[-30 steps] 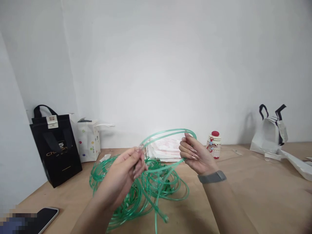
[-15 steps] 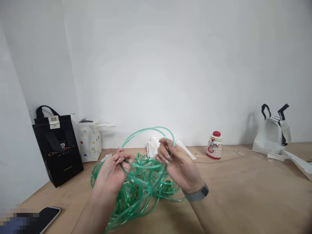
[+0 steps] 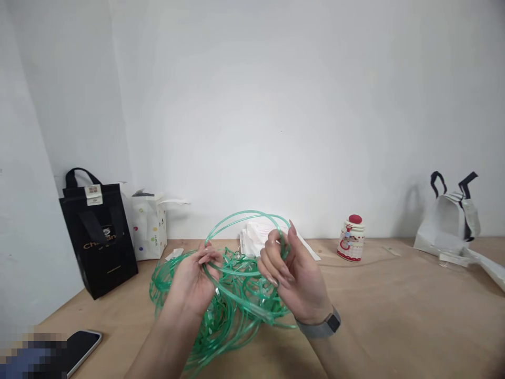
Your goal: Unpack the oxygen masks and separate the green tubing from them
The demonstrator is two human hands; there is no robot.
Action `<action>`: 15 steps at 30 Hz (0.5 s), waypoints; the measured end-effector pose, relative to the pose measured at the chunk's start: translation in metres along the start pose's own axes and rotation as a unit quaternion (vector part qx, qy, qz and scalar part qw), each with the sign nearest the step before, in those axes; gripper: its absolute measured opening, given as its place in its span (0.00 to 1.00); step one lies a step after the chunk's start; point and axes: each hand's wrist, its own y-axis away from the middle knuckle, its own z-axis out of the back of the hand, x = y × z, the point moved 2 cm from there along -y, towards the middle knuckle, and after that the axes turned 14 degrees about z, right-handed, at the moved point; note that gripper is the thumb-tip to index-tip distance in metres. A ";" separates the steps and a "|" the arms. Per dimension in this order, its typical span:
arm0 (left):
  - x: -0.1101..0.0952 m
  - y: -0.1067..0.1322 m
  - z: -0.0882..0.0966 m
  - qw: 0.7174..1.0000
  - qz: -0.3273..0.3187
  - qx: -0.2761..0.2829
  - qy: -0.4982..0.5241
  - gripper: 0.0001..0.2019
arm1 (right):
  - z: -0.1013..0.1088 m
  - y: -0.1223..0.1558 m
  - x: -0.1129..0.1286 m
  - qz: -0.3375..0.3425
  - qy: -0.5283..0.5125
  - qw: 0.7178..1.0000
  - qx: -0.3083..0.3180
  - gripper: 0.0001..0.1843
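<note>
Loops of clear green plastic tubing (image 3: pixel 244 215) arch between my two hands above the table. My left hand (image 3: pixel 199 276) is closed on the tubing at the left side of the loops, palm turned up. On the other side, my right hand (image 3: pixel 294 268) has its fingers curled around the tubing, with the thumb pointing up; a grey band circles that wrist. Below and between the hands lies a tangled heap of the same green tubing (image 3: pixel 221 321), partly hidden by my left forearm. Small clear pieces show among the strands.
White papers (image 3: pixel 256 237) lie behind the heap. A black bag (image 3: pixel 100 242) and a white dotted bag (image 3: pixel 150 226) stand at left, with a phone (image 3: pixel 83 345) nearer me. A red-lidded jar (image 3: pixel 351 239) and a white bag (image 3: pixel 444 223) stand at right.
My right hand has moved slightly right and its thumb has lifted, its fingers curling further round the tubing. The loops between the hands have changed shape a little. The view has shifted slightly.
</note>
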 end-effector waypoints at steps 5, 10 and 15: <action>0.007 -0.003 0.001 0.997 0.070 -0.023 0.029 0.18 | -0.003 0.003 -0.003 0.039 0.052 0.995 0.072 0.12; 0.010 -0.008 0.004 0.991 0.112 -0.059 -0.036 0.16 | -0.012 0.023 -0.029 0.036 0.168 0.971 0.165 0.16; 0.016 -0.010 0.003 0.990 0.080 -0.006 -0.118 0.12 | -0.012 0.021 -0.025 0.023 0.089 0.992 0.091 0.20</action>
